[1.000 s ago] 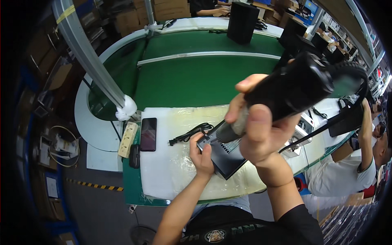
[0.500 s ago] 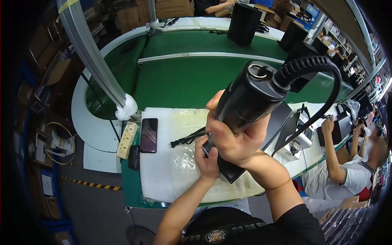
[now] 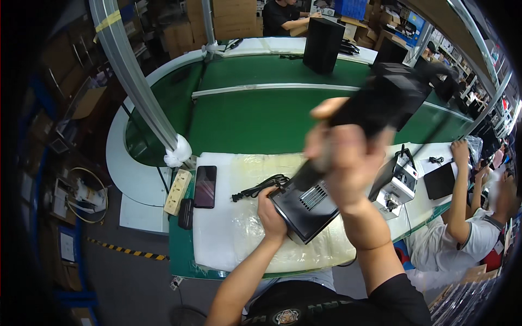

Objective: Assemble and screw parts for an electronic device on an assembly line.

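Note:
My right hand (image 3: 348, 157), smeared by motion, is closed around a black electric screwdriver (image 3: 375, 103) with a thick cable at its top end. It is held above a black metal box (image 3: 307, 220) with a vent grille in its top. Part of the box is hidden behind my right hand and the screwdriver. My left hand (image 3: 270, 217) grips the left edge of the box, which rests tilted on the padded mat. Just beyond my left hand lies a bundled black power cord (image 3: 263, 186).
Left on the foam mat (image 3: 217, 239) are a phone (image 3: 205, 186), a small black case (image 3: 185, 213) and a power strip (image 3: 178, 192). A metal post (image 3: 136, 81) rises beside the green conveyor (image 3: 244, 119). At right stand a silver device (image 3: 398, 190) and a seated co-worker (image 3: 457, 233).
My right hand and the screwdriver have swung to the right, uncovering the vent grille on the box. My left hand stays at the box's edge. The whole view has shifted slightly.

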A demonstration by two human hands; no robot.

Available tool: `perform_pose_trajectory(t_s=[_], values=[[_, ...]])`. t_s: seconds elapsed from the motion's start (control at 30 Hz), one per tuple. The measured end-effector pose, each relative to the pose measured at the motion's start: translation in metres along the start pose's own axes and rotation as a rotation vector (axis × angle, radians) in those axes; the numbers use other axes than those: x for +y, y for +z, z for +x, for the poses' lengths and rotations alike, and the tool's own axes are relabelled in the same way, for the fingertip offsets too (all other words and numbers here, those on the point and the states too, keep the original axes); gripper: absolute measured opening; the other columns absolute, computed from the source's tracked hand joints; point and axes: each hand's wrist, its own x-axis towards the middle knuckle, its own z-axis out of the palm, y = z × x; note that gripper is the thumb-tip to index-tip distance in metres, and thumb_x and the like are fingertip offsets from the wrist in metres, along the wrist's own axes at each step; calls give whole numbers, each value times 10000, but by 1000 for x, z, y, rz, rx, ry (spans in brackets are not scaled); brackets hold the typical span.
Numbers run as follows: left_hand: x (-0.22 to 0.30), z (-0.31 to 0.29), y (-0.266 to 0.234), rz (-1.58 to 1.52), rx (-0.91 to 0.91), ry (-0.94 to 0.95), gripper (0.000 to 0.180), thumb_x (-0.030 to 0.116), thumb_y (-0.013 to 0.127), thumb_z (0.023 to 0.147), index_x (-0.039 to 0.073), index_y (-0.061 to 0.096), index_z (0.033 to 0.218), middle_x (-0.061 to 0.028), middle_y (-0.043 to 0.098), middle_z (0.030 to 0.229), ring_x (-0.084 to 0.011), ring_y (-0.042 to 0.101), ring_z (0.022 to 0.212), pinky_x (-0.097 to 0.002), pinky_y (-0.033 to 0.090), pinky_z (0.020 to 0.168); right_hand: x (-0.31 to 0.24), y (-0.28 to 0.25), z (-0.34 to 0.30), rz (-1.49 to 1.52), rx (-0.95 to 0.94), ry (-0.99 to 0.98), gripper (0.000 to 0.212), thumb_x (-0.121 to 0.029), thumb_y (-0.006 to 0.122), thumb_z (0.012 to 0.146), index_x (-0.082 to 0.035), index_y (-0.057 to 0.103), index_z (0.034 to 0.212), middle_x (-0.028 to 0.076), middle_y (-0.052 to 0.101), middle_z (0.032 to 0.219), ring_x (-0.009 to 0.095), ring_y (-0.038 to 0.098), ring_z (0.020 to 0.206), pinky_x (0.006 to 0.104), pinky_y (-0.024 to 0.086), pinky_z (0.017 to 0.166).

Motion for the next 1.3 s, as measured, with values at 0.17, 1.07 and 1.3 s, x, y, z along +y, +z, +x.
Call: perform_pose_trajectory(t_s=[0.17,1.07,1.3], values=[[-44,-9,-4,-127,-48,-404,564,360,247,1016,-16,626,836,-131,626,770,-239,585,729,-359,463,717,-62,-72,2,125,108,-42,620,-294,485,964,-15,216,1448,158,575,983,136,530,500,267,476,433],[93,187,218,-1101,-418,-729,439,151,459,818,-47,409,1206,-182,344,1462,-272,235,1423,-484,119,1168,36,-299,-246,631,169,1258,637,-347,631,901,-55,336,1385,133,601,960,146,498,533,290,431,422],[86,190,233,-946,-538,-587,535,195,436,893,-28,339,1369,-195,438,1390,-320,446,1293,-464,349,1072,38,-302,-246,656,175,1246,628,-339,621,910,-67,333,1397,136,598,975,144,496,536,295,428,429]])
